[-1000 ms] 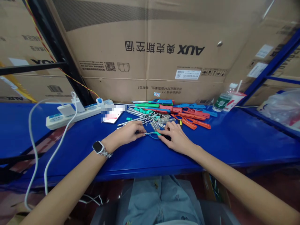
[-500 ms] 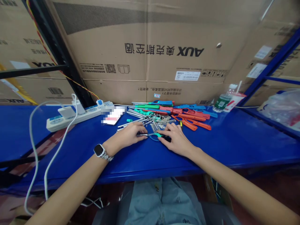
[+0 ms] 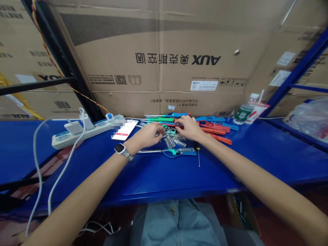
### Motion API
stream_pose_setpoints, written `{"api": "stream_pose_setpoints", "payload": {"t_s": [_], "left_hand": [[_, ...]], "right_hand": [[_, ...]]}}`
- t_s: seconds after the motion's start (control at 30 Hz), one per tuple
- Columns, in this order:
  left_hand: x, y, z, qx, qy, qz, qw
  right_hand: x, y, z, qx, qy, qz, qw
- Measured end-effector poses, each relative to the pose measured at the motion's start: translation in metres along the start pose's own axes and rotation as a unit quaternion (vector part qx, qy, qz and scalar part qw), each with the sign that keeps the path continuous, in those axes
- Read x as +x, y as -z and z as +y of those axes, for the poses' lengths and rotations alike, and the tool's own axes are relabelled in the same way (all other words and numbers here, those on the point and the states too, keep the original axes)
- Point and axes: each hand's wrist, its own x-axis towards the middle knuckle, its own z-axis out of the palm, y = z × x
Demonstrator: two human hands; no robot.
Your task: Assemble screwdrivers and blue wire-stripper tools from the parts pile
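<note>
My left hand (image 3: 150, 137) reaches into a pile of small metal wire parts (image 3: 171, 130), its fingers curled; whatever they grip is too small to make out. Above the same pile, my right hand (image 3: 190, 128) has thumb and forefinger apart, near a red lighter casing (image 3: 165, 123). In front of both hands lies a half-open long-nose lighter (image 3: 180, 152) with a blue shell, green trigger, clear tank and metal tube. Beside its right end is a thin screwdriver (image 3: 199, 158) with a yellow top. Clear fuel tanks (image 3: 176, 140) lie between the hands and the lighter.
Orange casings (image 3: 220, 138) and blue casings (image 3: 212, 118) lie to the right. A phone (image 3: 125, 130) and a white power strip (image 3: 77, 131) are on the left. A bottle (image 3: 242, 112) and a cup (image 3: 256, 112) stand back right before a large carton (image 3: 179, 30).
Both hands have left the blue lighter, which now lies on the table, and moved back to the parts pile. The screwdriver now lies at the lighter's right. The view has shifted slightly.
</note>
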Motion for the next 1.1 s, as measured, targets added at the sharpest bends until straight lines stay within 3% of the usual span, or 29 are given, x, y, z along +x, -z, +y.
{"api": "stream_pose_setpoints", "payload": {"t_s": [0.2, 0.37, 0.5, 0.63, 0.77, 1.1], "left_hand": [[0.004, -0.016, -0.013, -0.033, 0.020, 0.062, 0.997], [-0.007, -0.023, -0.017, -0.048, 0.025, 0.059, 0.997], [-0.001, -0.023, -0.015, -0.033, -0.012, 0.081, 0.996], [0.024, -0.018, -0.018, 0.008, -0.039, 0.072, 0.997], [0.059, -0.017, -0.019, 0.025, -0.043, 0.043, 0.998], [0.145, -0.051, 0.011, 0.038, -0.081, -0.013, 0.996]], "right_hand": [[0.027, -0.005, 0.008, -0.026, 0.001, -0.019, 0.999], [0.022, -0.013, 0.013, 0.001, 0.001, -0.032, 0.999], [0.008, -0.017, 0.019, 0.039, 0.018, 0.001, 0.999], [-0.001, -0.008, 0.048, 0.082, -0.011, 0.039, 0.996], [-0.006, 0.007, 0.084, 0.051, -0.064, 0.038, 0.996], [-0.016, 0.011, 0.117, 0.005, -0.130, 0.007, 0.991]]}}
